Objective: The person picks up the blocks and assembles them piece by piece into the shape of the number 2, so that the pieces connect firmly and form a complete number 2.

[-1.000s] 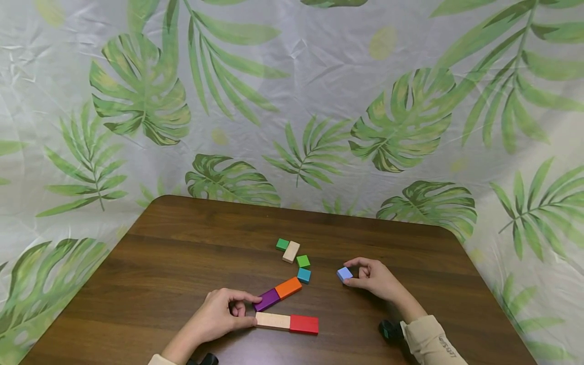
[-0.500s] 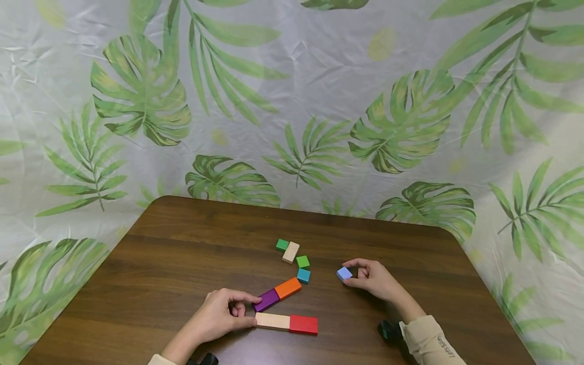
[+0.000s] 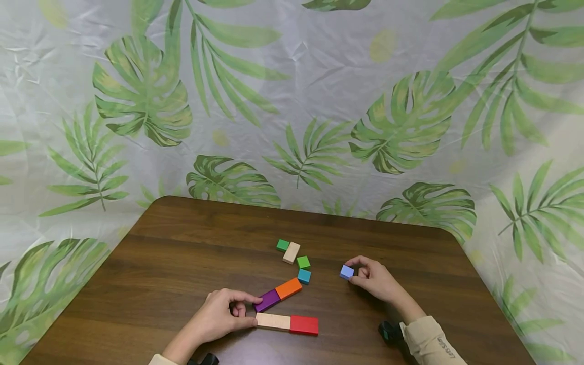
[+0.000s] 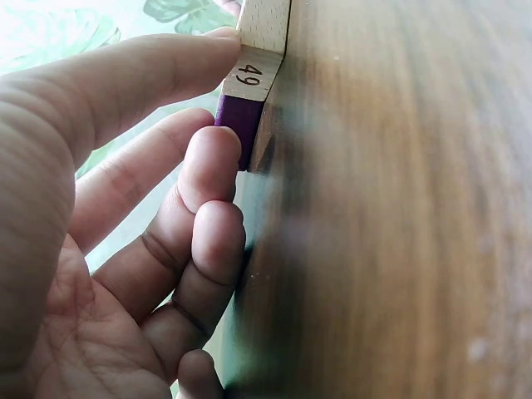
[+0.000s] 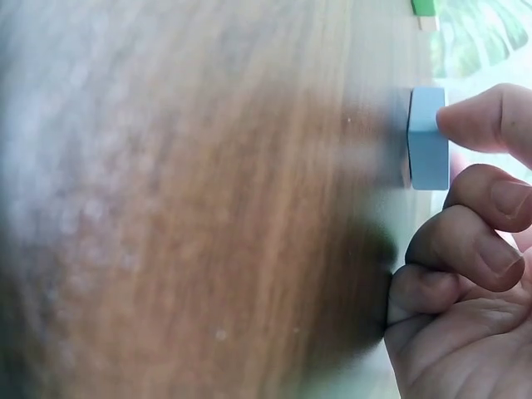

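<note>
Between the thumb and index finger of my right hand (image 3: 375, 279) is a small light blue block (image 3: 346, 272); in the right wrist view the thumb presses the side of that blue block (image 5: 429, 141), low at the table. My left hand (image 3: 223, 314) has its index finger on a purple block (image 3: 266, 300) and its thumb at the end of a plain wooden block (image 3: 272, 321). Close up in the left wrist view, the wooden block's end (image 4: 249, 75) bears the number 49, beside the purple block (image 4: 238, 120). The other left fingers are curled.
An orange block (image 3: 289, 288) continues the purple one, and a red block (image 3: 304, 325) the wooden one. Farther back lie a teal block (image 3: 304, 276), a light green block (image 3: 303, 262), another wooden block (image 3: 291, 253) and a darker green block (image 3: 283, 245). A leaf-patterned cloth (image 3: 319, 101) hangs behind the table (image 3: 205, 243).
My right hand has turned the light blue block and shifted it slightly to the right and away. The left hand and the other blocks have stayed in place.
</note>
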Motion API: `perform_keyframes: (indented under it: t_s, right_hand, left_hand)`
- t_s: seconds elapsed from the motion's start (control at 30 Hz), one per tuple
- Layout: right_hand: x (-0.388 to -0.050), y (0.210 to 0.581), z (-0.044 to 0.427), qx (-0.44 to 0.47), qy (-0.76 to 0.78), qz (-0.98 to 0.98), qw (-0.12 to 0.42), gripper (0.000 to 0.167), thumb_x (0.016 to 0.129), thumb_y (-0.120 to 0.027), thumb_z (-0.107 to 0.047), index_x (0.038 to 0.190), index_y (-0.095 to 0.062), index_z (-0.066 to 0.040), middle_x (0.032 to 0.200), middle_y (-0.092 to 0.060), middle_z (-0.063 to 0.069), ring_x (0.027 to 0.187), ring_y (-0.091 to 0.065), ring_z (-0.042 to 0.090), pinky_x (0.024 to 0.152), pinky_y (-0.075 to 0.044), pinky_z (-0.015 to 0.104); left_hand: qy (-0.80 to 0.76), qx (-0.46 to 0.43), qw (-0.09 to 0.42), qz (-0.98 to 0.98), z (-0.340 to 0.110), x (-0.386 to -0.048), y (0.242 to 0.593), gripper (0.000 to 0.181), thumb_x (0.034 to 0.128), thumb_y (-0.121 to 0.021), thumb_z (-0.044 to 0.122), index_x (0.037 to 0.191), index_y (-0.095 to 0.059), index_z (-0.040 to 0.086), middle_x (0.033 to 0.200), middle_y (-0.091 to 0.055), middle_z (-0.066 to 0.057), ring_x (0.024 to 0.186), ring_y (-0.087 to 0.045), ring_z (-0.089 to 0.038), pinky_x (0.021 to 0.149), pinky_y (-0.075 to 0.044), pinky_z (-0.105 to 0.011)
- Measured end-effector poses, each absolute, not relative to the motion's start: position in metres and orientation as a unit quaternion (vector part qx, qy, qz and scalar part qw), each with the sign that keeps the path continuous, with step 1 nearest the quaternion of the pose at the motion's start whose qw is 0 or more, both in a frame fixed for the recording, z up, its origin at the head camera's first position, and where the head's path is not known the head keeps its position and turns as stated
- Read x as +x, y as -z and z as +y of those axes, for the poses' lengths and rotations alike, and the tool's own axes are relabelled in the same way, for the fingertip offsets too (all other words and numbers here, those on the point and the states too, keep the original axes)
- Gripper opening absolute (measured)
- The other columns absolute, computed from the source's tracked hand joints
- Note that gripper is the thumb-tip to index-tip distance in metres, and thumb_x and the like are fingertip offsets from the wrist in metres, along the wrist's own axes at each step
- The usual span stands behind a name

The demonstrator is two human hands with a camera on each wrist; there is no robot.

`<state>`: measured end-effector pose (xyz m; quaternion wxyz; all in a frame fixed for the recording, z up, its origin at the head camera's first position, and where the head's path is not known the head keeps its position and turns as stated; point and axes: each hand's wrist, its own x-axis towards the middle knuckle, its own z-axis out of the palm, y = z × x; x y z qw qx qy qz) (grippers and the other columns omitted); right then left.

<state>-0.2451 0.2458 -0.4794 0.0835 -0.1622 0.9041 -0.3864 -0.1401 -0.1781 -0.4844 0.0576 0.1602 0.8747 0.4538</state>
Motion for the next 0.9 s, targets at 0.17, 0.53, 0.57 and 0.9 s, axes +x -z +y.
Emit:
perform_keyframes:
  t_s: [0.17, 0.53, 0.57, 0.9]
  right_hand:
    - [-0.2445, 0.4795, 0.2446, -0.161, 0.38, 0.908, 0.076, 0.036, 0.094, -0.075, -0.012, 0.128, -0.068, -0.009, 0.061, -0.047, -0.005, 0.05, -0.036, 0.004, 0.052, -0.029, 0.021]
    - [-0.2434, 0.4761, 0.2432, -0.16, 0.351, 0.92, 0.062, 0.039, 0.091, -0.086, -0.025, 0.124, -0.071, -0.01, 0.061, -0.047, -0.007, 0.052, -0.04, 0.002, 0.053, -0.032, 0.021]
    - [-0.2433, 0.4756, 0.2431, -0.159, 0.348, 0.922, 0.061, 0.039, 0.091, -0.086, -0.026, 0.124, -0.071, -0.01, 0.061, -0.047, -0.007, 0.052, -0.04, 0.002, 0.052, -0.032, 0.021]
    - [-0.2456, 0.475, 0.2421, -0.145, 0.344, 0.926, 0.058, 0.035, 0.091, -0.086, -0.025, 0.118, -0.074, -0.007, 0.062, -0.045, -0.006, 0.052, -0.038, 0.005, 0.052, -0.031, 0.022]
  left_hand:
    - [-0.457, 0.16, 0.06, 0.873, -0.1785, -0.1396, 0.484, 0.038, 0.0809, -0.095, 0.03, 0.116, -0.084, 0.023, 0.065, -0.056, 0.015, 0.058, -0.047, 0.005, 0.06, -0.04, -0.02]
    - [-0.46, 0.161, 0.06, 0.871, -0.1785, -0.1391, 0.4834, 0.037, 0.0809, -0.095, 0.03, 0.116, -0.084, 0.024, 0.065, -0.056, 0.015, 0.058, -0.047, 0.005, 0.059, -0.04, -0.019]
    - [-0.46, 0.161, 0.061, 0.871, -0.1785, -0.139, 0.4833, 0.037, 0.0809, -0.095, 0.03, 0.116, -0.084, 0.024, 0.065, -0.056, 0.015, 0.058, -0.047, 0.005, 0.058, -0.04, -0.019]
    - [-0.461, 0.16, 0.061, 0.871, -0.1785, -0.139, 0.4834, 0.037, 0.0806, -0.095, 0.029, 0.115, -0.084, 0.024, 0.065, -0.056, 0.014, 0.058, -0.047, 0.005, 0.058, -0.039, -0.018]
